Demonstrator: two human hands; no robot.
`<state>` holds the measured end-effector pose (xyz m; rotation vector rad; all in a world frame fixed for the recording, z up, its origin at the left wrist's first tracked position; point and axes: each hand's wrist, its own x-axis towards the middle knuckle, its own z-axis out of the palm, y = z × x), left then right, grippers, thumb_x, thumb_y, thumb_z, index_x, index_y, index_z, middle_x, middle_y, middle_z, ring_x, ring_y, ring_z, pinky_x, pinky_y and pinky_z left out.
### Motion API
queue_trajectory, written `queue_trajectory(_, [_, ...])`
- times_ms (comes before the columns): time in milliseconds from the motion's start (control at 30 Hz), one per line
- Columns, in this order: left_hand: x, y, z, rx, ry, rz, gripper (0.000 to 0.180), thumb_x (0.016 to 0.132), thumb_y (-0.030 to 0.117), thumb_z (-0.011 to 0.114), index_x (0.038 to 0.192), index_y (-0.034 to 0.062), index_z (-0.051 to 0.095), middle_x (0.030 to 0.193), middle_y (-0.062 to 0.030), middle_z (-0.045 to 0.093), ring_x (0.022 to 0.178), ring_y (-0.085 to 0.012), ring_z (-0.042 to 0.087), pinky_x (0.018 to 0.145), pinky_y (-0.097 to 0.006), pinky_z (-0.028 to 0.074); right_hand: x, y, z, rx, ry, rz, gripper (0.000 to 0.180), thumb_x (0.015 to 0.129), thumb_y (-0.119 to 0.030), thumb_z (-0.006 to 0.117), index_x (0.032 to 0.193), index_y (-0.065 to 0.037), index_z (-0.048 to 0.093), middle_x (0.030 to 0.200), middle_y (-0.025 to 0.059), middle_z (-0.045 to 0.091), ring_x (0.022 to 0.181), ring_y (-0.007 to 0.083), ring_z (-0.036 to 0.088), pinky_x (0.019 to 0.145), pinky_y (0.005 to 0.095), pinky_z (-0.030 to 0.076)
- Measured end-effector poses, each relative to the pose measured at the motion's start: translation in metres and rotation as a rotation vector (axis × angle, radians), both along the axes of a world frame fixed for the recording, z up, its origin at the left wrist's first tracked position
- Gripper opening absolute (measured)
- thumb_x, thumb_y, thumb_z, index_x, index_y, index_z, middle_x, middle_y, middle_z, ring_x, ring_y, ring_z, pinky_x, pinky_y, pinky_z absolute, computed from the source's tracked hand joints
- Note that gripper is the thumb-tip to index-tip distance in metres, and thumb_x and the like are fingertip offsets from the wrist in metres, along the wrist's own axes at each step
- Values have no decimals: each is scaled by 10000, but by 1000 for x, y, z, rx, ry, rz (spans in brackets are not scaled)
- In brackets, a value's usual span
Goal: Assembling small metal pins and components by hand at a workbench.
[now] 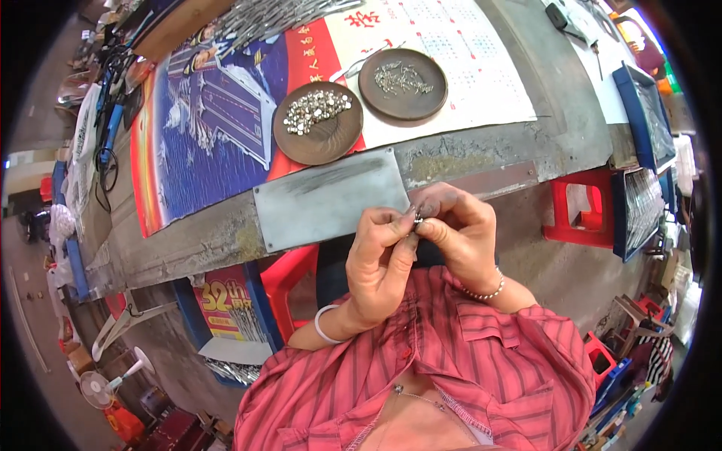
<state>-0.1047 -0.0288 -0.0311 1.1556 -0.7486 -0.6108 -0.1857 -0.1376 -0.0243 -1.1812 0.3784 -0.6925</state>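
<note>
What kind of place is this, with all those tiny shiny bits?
Probably a workshop for small metal parts. A round brown dish holds shiny roundish bits, a second round brown dish holds thin silvery pieces, and a rectangular blue tray at the right holds silvery strips.

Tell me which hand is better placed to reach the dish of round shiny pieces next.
Probably the left hand: it is nearer that brown dish than the right hand is. Both hands pinch a small piece, though, so the left would need freeing first.
</note>
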Motion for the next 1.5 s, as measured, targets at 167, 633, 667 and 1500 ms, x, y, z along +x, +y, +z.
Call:
queue_trajectory(167, [-8, -1, 0, 2, -162, 150, 285, 846, -97, 546, 1105, 22, 564, 970, -109, 491, 698, -102, 483, 582, -213, 417, 4, 3, 6, -228, -38, -111, 81, 795, 7, 670, 833, 42, 607, 857, 136, 634, 791, 190, 613, 692, 275, 492])
queue_trajectory(633, [-2, 0, 8, -79, 208, -13, 309, 875, -100, 499, 1153, 27, 546, 1020, -69, 456, 633, -50, 480, 499, -170, 395, 7, -15, 15, -503, 36, -25, 113, 741, 18, 689, 811, 20, 601, 773, 127, 635, 697, 201, 633, 612, 266, 494])
queue_trajectory(667, [-2, 0, 8, -65, 190, 3, 309, 874, -102, 498, 1152, 25, 546, 1019, -69, 456, 629, -50, 481, 495, -169, 398, 7, -15, 19, -573, 55, -43, 111, 738, 11, 691, 806, 10, 604, 770, 123, 636, 685, 209, 635, 600, 268, 494])
queue_trajectory(1500, [-1, -1, 15, -75, 312, -60, 300, 892, -85, 502, 1161, 32, 564, 1014, -33, 441, 633, -46, 474, 478, -174, 388, 15, -8, 22, -796, 83, -157, 124, 791, -87, 648, 729, -8, 576, 706, 117, 584, 576, 244, 590, 504, 302, 463])
